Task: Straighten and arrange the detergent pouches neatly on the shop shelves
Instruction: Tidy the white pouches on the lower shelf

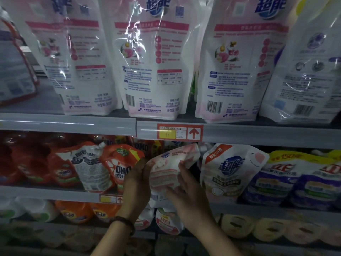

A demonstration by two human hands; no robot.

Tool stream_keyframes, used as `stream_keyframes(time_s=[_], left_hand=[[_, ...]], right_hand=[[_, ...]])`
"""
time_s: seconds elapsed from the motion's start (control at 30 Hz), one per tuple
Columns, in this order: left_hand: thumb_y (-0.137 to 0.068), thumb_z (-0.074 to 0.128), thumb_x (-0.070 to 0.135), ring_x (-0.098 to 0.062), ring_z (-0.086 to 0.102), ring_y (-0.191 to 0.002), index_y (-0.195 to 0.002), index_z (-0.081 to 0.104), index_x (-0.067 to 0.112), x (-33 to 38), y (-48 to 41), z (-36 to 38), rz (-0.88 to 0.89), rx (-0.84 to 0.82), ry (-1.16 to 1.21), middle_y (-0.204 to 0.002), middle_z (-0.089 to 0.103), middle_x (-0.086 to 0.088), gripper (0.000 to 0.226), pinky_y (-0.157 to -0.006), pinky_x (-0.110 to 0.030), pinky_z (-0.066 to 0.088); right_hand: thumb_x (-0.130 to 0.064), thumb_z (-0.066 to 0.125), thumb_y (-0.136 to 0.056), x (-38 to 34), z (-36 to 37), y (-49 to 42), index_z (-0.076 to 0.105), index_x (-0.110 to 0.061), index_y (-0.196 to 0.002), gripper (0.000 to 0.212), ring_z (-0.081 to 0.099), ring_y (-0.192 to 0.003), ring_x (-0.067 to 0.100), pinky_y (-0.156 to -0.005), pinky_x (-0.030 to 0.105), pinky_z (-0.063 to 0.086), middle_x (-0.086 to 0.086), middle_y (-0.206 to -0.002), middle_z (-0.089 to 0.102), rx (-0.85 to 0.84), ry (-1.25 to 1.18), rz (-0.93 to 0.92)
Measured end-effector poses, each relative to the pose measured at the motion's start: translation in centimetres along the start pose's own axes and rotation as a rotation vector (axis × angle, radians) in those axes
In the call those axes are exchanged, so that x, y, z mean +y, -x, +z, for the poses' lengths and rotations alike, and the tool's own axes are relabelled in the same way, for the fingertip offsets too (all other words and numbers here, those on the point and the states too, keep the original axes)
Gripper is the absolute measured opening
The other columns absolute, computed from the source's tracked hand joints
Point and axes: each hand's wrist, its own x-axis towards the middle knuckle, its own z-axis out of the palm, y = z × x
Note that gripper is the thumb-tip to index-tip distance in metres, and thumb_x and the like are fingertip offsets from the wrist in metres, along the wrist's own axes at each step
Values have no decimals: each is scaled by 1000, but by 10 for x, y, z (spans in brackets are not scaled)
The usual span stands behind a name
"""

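Left grip (pixel 136 182) and right grip (pixel 188 197) hold a pink-and-white pouch (pixel 165 174) at the middle shelf's (pixel 46 194) front edge.
I see both grips clasped on its sides. The pouch is soft, glossy and crinkled, tilted with its capped spout up-right, between an orange OMO pouch (pixel 120 166) and a white spouted pouch (pixel 227 169).
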Motion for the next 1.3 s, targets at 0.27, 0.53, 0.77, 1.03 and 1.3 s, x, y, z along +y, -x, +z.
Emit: stream_keyframes(time_s=[0.27, 0.53, 0.77, 1.03, 1.3], left_hand=[[-105, 61, 36, -9, 69, -79, -94, 68, 32, 19, 31, 13, 35, 131, 62, -80, 70, 8, 14, -70, -48, 60], [-84, 87, 10, -13, 64, -51, -82, 73, 23, 36, 46, 28, 199, 145, -388, -63, 68, 8, 20, -50, -5, 24], [-87, 82, 10, -11, 69, -73, -100, 74, 28, 47, 55, 37, 312, 237, -250, -88, 79, 6, 24, -59, 0, 31], [-90, 82, 29, -10, 58, -138, -128, 74, 35, 38, 57, 43, 424, 66, -275, -141, 63, 16, 40, -100, -32, 61], [-104, 61, 8, -7, 70, -106, -117, 72, 24, 30, 25, 12, 136, 167, 139, -116, 71, 13, 23, -82, -25, 60]], right_hand=[[-53, 78, -89, -17, 23, 5, 42, -46, -156, 77, 44, -142, -4, -117, 31, 44, -30, -154, 45, -8, 125, -116], [-49, 77, -91, -24, 26, 2, 74, -31, -96, 19, 71, -90, -4, -81, 26, 60, -19, -91, 75, 232, 111, -209], [-44, 74, -96, -29, 12, -3, 78, -28, -89, 18, 73, -84, -2, -75, 23, 60, -16, -85, 77, 300, 119, -219], [-30, 66, -103, -24, -8, -18, 72, -31, -90, 15, 74, -83, 3, -79, 41, 66, -7, -88, 77, 419, 128, -160], [-27, 61, -105, -26, -27, -19, 76, -16, -111, 19, 71, -84, -4, -66, 9, 51, -12, -91, 76, 343, 298, -315]])
